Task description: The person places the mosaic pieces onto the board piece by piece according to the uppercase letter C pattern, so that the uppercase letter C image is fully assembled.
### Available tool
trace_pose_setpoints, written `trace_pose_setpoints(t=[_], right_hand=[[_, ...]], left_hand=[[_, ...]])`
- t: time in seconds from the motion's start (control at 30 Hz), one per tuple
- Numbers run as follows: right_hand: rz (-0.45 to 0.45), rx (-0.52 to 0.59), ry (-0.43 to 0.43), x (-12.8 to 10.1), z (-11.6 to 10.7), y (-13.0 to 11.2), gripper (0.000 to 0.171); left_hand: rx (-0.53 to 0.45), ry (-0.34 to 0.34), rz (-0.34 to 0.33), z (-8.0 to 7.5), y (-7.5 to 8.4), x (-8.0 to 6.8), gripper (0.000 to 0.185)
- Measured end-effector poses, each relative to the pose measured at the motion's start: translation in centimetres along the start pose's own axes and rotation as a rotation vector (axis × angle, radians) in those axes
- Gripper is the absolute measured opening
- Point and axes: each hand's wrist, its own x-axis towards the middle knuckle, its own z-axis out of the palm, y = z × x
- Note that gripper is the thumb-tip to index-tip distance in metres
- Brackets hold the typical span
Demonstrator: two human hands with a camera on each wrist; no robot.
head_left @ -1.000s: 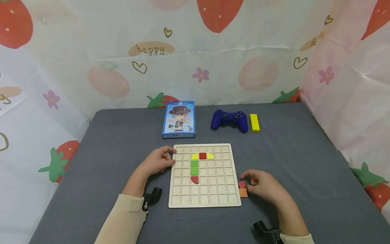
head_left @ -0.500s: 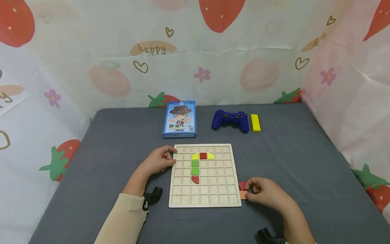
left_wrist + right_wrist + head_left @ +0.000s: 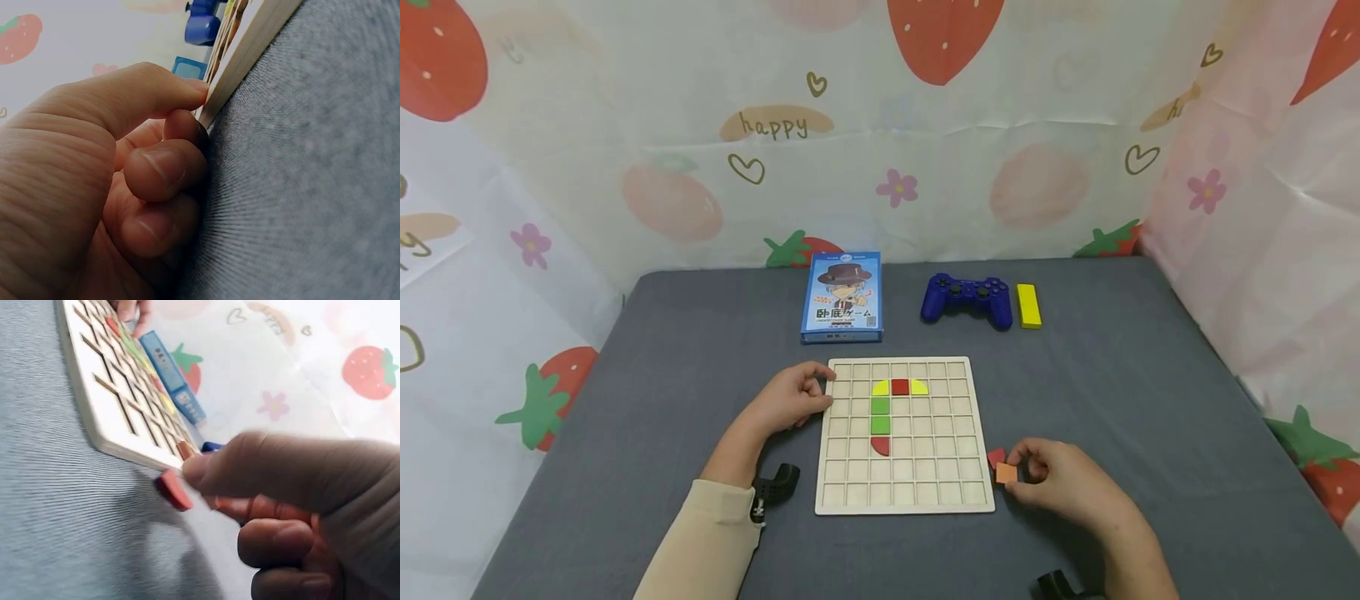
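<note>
A pale wooden grid board (image 3: 928, 497) lies on the grey table. In its cells sit two yellow quarter-round tiles (image 3: 881, 388), a dark red square tile (image 3: 899, 387), two green square tiles (image 3: 880, 406) and a red quarter-round tile (image 3: 882, 446). My left hand (image 3: 787, 397) holds the board's left edge, thumb (image 3: 156, 94) against its side, the other fingers curled. By the right edge, my right hand (image 3: 1063, 477) pinches an orange square tile (image 3: 1006, 473) between thumb and fingertips. Just behind it lies a red tile (image 3: 996, 457), partly covered in the head view.
Behind the board stand a blue game box (image 3: 841, 297), a dark blue game controller (image 3: 967, 300) and a yellow block (image 3: 1028, 306). A patterned cloth (image 3: 955, 133) hangs along the table's back edge. Black wrist mounts (image 3: 778, 483) sit by both wrists.
My right hand has moved from beside the red tile toward me to the orange tile, and has taken it and shifted it slightly right. My left hand has stayed at the board's edge.
</note>
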Motion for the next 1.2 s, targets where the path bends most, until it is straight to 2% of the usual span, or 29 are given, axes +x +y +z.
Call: trace_pose_setpoints(t=[0.13, 0.33, 0.73, 0.93, 1.07, 1.2], right_hand=[[0.026, 0.026, 0.013, 0.3, -1.0, -1.0, 0.023], [-0.071, 0.048, 0.042, 0.7, -2.7, -2.7, 0.024], [-0.199, 0.140, 0.006, 2.4, -4.7, -7.2, 0.025], [-0.274, 0.132, 0.016, 3.6, -4.5, -9.4, 0.024], [-0.315, 0.107, 0.003, 4.4, -3.6, -10.4, 0.023], [-0.319, 0.099, -0.014, 5.1, -2.3, -11.0, 0.022]], left_hand=[[-0.001, 0.001, -0.004, -0.1, -0.1, -0.1, 0.037], [-0.005, 0.000, -0.012, -0.2, -0.2, -0.1, 0.038], [0.006, 0.002, -0.005, -0.2, -0.5, 0.1, 0.037], [0.003, -0.003, -0.004, -0.1, -0.5, 0.1, 0.037], [-0.005, -0.002, -0.006, -0.2, -0.3, 0.0, 0.037], [-0.008, 0.001, -0.011, -0.2, -0.1, -0.1, 0.037]])
